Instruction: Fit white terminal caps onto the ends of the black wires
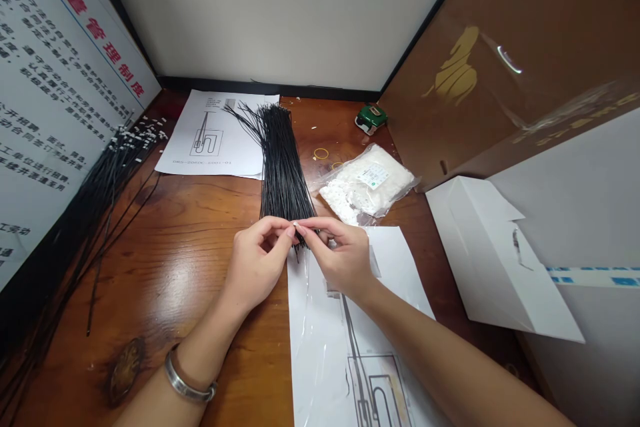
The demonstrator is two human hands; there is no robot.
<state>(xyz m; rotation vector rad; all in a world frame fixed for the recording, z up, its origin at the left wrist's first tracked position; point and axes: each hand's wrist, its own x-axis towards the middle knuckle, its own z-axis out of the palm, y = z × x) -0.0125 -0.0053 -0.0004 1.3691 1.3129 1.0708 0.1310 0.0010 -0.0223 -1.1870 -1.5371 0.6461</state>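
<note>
A bundle of thin black wires [281, 160] lies on the wooden table [200, 227], running away from me. My left hand [257, 260] and my right hand [340, 253] meet at the bundle's near end, fingertips pinched together on the wire ends. Whether a small part sits between the fingers is hidden. A silver bracelet [187, 380] is on my left wrist. Under my right forearm lies a printed drawing sheet in a clear sleeve [345, 347].
A plastic bag of small white parts [367, 183] lies right of the bundle. Finished black wires with white ends [107, 173] lean at the left by a text board. A second drawing sheet [215, 133], a green tape measure [371, 118], white box [490, 260].
</note>
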